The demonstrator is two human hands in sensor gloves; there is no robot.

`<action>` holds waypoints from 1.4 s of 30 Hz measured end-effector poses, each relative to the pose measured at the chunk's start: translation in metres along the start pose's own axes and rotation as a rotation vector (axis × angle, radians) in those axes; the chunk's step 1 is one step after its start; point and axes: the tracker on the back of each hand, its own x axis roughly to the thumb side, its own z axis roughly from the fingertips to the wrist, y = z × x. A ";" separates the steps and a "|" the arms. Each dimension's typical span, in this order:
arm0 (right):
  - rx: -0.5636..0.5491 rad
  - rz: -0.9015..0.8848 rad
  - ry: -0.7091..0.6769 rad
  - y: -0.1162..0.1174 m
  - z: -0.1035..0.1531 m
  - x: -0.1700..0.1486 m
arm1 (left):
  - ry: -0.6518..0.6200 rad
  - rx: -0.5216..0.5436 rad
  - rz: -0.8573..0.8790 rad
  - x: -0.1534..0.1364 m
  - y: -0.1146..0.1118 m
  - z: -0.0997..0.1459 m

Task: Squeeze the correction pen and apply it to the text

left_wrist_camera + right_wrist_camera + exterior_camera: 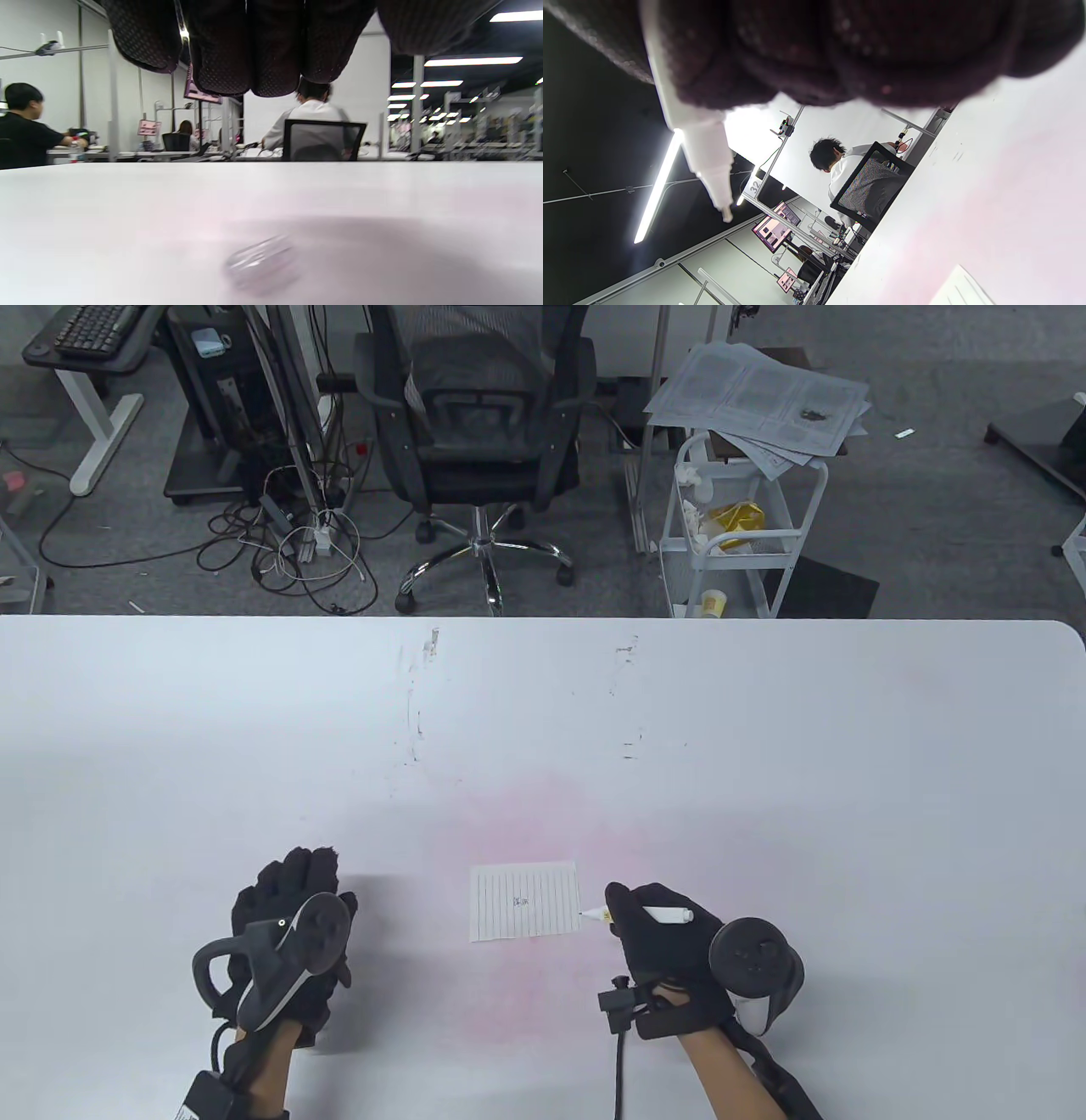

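1. White worktop [764, 780], faintly pink-stained toward the middle of its near edge, scuffed with dark marks nearer the far edge.
2. Lined paper [526, 901] lying flat near the middle of the near edge, between both hands; small dark text [520, 901] at its centre.
3. Right hand [666, 954] just right of the paper, fingers [618, 899] clamped around a white pen [657, 914].
4. Pen lying almost level across the hand, nib [584, 914] pointing left at the paper's right edge, rear end sticking out to the right. Cannot tell whether nib touches the sheet; well short of the text.
5. Right wrist view: pen's tapered nozzle [710, 169] jutting from under the curled glove, paper corner [961, 288] at the bottom edge.
6. Left hand [293, 933] resting palm-down on the worktop left of the paper, well apart from it, gripping nothing; fingers [250, 46] straight and side by side.
7. Left wrist view: small clear, blurred object [261, 264] on the worktop below the fingers; cannot tell what.
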 end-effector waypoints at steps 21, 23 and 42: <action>0.114 0.249 -0.008 0.028 -0.012 0.014 | -0.392 -0.436 -0.004 0.115 -0.052 0.003; 0.136 0.296 -0.022 0.035 -0.015 0.018 | -0.401 -0.472 -0.032 0.119 -0.056 0.001; 0.380 0.727 -0.015 0.132 -0.056 0.030 | -0.440 -0.653 -0.056 0.121 -0.073 0.002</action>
